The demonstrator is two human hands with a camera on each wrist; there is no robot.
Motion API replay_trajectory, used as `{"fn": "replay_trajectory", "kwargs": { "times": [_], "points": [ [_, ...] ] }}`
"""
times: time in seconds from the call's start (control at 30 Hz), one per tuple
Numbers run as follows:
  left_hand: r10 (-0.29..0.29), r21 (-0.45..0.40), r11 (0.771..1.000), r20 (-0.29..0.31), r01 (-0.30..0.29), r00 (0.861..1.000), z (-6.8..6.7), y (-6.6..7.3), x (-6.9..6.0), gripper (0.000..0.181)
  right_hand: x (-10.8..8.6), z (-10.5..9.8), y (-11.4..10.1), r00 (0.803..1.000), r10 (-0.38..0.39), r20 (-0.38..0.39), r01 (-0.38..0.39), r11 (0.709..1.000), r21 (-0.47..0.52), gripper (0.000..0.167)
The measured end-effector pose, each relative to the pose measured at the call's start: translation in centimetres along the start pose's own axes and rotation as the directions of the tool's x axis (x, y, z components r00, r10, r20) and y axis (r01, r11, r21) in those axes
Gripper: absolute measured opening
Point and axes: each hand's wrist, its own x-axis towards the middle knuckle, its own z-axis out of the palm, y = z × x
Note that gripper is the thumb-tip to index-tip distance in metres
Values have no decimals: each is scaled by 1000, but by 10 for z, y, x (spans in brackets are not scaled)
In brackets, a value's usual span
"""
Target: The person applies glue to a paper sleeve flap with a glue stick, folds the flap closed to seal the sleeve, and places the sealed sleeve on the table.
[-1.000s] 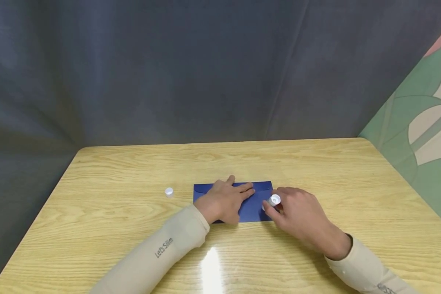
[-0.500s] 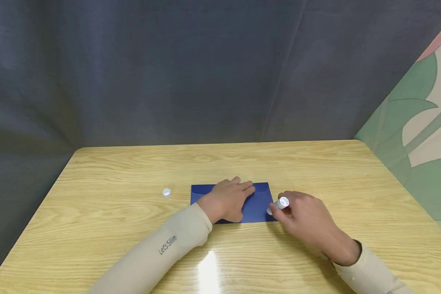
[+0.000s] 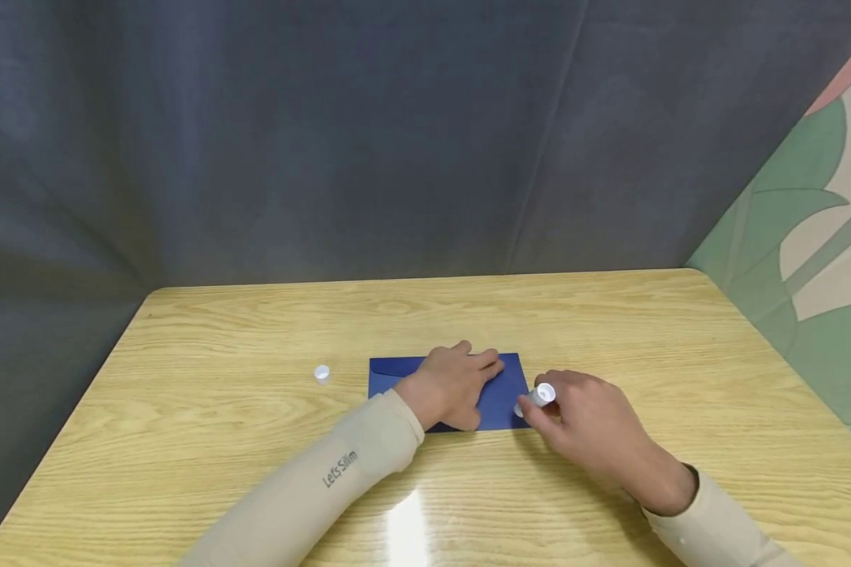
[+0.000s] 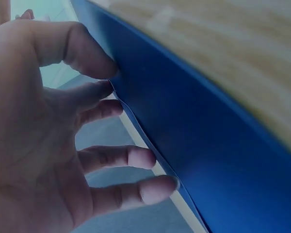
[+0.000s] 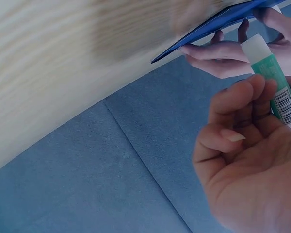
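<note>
A dark blue envelope [image 3: 505, 398] lies on the table with its flap side at the far edge. My left hand [image 3: 452, 386] rests on it, fingers spread; in the left wrist view the fingertips [image 4: 157, 189] touch near the flap line. Just past the envelope's right end, my right hand [image 3: 589, 413] grips a glue stick [image 3: 541, 395] between thumb and fingers. The right wrist view shows the glue stick's green label [image 5: 270, 68] with a barcode and a white end. Its white cap [image 3: 322, 374] stands apart, left of the envelope.
The wood-grain table [image 3: 220, 409] extends around the envelope on all sides. Behind it hangs a dark grey-blue curtain [image 3: 369, 142]. A patterned green and pink cloth [image 3: 815, 260] borders the right side.
My right hand has moved a little right with the glue stick, out to the envelope's right end. The left hand has slid slightly right along the envelope. The cap stays put.
</note>
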Motion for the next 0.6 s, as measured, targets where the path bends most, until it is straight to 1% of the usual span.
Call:
{"fn": "replay_trajectory", "kwargs": {
  "times": [0.1, 0.17, 0.23, 0.3, 0.37, 0.4, 0.5, 0.6],
  "points": [
    [3, -2, 1000, 10, -3, 1000, 0, 0, 1, 76, 0, 1, 0, 1000, -4, -11, 4, 1000, -5, 39],
    [4, -30, 1000, 19, -3, 1000, 1, -2, 2, 77, 0, 2, -1, 1000, -7, -16, 7, 1000, -6, 39],
    [10, -78, 997, 30, -8, 1000, 3, -4, 1, 78, 0, 2, -1, 1000, -9, -17, 9, 1000, -7, 40],
    [22, -151, 988, 43, -15, 999, 5, -7, -1, 78, 1, 3, -1, 1000, -12, -16, 12, 1000, -10, 40],
    [34, -239, 971, 63, -17, 997, 7, -12, -4, 78, 1, 4, -1, 1000, -11, -19, 11, 1000, -13, 41],
    [38, -286, 958, 74, -15, 997, 8, -15, -6, 77, 1, 5, -1, 1000, -12, -21, 11, 1000, -15, 41],
    [52, -411, 912, 81, -14, 995, 11, -25, -11, 74, 2, 7, -1, 1000, -8, -26, 8, 1000, -14, 40],
    [80, -486, 873, 74, -34, 994, 13, -37, -15, 68, 4, 9, -1, 1000, -3, -24, 3, 1000, -14, 40]
  ]
}}
